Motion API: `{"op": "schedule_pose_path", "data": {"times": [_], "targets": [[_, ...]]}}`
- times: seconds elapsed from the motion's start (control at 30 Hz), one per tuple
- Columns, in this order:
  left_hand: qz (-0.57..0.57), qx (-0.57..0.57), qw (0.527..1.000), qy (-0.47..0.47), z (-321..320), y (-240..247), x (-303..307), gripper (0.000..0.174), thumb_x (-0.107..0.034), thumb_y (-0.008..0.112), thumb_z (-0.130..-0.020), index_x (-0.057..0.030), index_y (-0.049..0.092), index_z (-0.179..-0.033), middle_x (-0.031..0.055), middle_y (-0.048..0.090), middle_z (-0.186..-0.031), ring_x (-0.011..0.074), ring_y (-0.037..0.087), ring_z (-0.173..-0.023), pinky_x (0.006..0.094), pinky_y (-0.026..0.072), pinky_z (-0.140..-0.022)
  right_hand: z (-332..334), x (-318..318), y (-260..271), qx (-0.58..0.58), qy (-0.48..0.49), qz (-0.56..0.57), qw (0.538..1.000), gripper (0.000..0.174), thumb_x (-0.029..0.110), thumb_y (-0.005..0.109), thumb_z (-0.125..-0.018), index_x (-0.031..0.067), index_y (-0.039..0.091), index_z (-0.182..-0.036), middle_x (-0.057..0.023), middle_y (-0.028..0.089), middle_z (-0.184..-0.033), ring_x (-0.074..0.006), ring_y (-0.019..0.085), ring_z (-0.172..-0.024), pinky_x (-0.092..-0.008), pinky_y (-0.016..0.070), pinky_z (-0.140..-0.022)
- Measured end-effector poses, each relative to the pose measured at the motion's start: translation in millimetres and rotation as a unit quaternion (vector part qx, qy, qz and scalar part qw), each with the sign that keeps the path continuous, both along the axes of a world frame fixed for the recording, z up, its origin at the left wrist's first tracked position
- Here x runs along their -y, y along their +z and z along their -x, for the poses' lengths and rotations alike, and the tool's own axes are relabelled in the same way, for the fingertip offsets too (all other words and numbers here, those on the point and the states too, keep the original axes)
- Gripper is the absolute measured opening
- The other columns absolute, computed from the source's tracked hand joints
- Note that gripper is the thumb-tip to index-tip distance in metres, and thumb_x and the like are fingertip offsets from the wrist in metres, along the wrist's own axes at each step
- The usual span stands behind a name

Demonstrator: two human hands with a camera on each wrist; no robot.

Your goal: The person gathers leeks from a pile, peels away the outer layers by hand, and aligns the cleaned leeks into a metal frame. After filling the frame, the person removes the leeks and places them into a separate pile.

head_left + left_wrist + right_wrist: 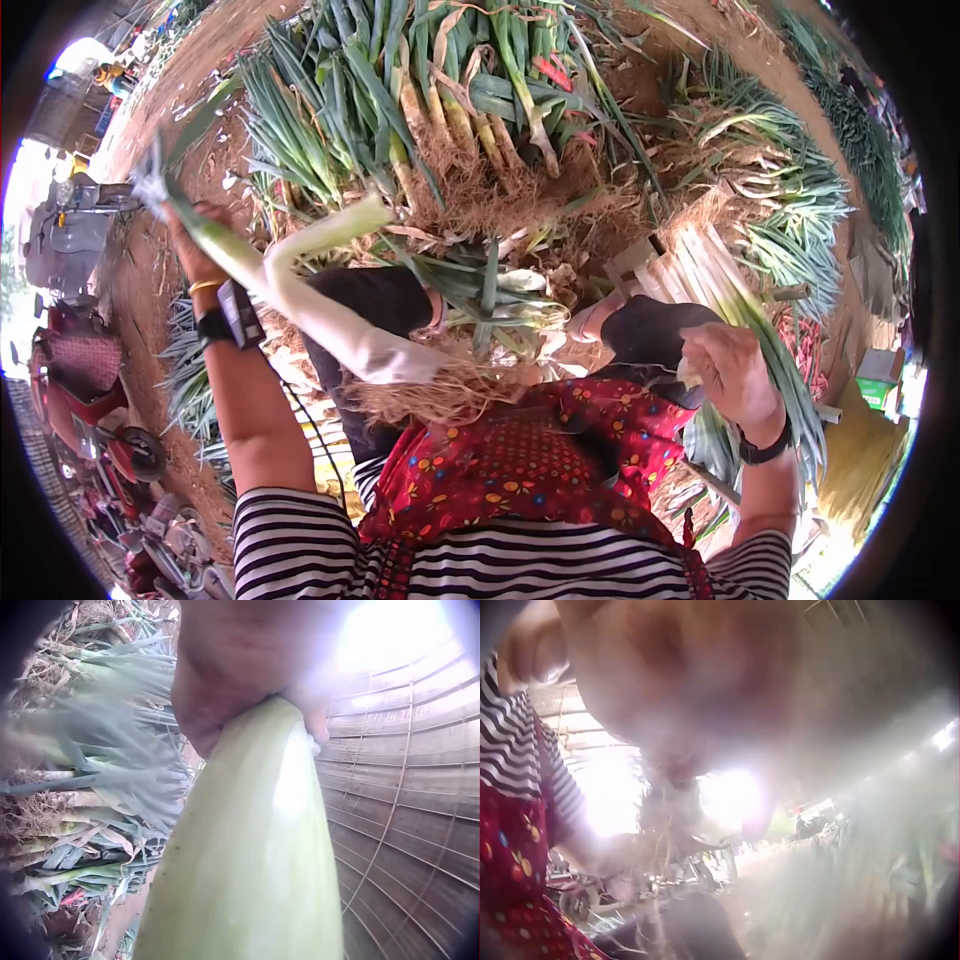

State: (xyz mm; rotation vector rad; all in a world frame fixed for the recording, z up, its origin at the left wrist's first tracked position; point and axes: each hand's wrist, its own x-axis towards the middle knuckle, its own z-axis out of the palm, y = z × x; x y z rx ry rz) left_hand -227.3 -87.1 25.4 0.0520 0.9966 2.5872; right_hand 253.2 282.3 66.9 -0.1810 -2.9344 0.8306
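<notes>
A thick leek (340,325) lies slantwise across the person's front, its white shaft reaching down to a bushy clump of roots (435,390) over the lap. My left hand (200,245) grips it by its green upper end. One pale outer layer (330,230) bends away from the shaft to the right. In the left wrist view the pale green leek (247,840) fills the middle, with the hand wrapped around it at the top. On the other side, my right hand (730,370) is raised above the right knee, apart from the leek, its fingers loosely curled. It is blurred in the right wrist view.
Leeks with long green leaves (350,110) are heaped on the ground ahead. Several white-stemmed leeks (715,280) lie beside the right knee, near another leek pile (800,210). A red motorbike (85,375) stands at the left. A red patterned apron (520,450) covers the lap.
</notes>
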Motion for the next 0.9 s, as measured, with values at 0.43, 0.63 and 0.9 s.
{"op": "schedule_pose_path", "data": {"times": [0.43, 0.63, 0.9], "targets": [[0.09, -0.07, 0.986, 0.122, -20, 20, -38, 0.038, -0.048, 0.062, -0.081, -0.0116, 0.053, -0.082, 0.0051, 0.052, -0.064, 0.0173, 0.052, -0.057, 0.0286, 0.0454, -0.053, 150, 62, -25, -0.204, 0.102, -0.013, 0.974, 0.039, 0.028, 0.056, -0.085, 0.0075, 0.053, -0.118, -0.0135, 0.06, -0.101, -0.028, 0.06, -0.087, -0.0377, 0.0472, -0.076], [0.104, -0.06, 0.984, 0.13, -21, 15, -49, 0.037, -0.047, 0.063, -0.08, -0.0118, 0.055, -0.084, 0.0057, 0.053, -0.064, 0.0176, 0.051, -0.054, 0.0282, 0.0441, -0.049, 153, 66, -37, -0.022, 0.219, 0.082, 0.972, 0.035, 0.026, 0.053, -0.087, 0.0047, 0.056, -0.114, -0.0147, 0.062, -0.097, -0.0311, 0.061, -0.08, -0.0389, 0.0486, -0.074], [0.106, 0.006, 0.991, 0.084, -28, -11, -54, 0.039, -0.05, 0.063, -0.079, -0.0127, 0.052, -0.082, 0.0048, 0.053, -0.064, 0.0187, 0.051, -0.053, 0.0282, 0.0437, -0.048, 150, 73, -44, -0.021, 0.246, 0.137, 0.959, 0.028, 0.02, 0.05, -0.088, 0.0009, 0.054, -0.108, -0.0144, 0.06, -0.088, -0.0309, 0.061, -0.077, -0.0384, 0.0493, -0.064]]}}
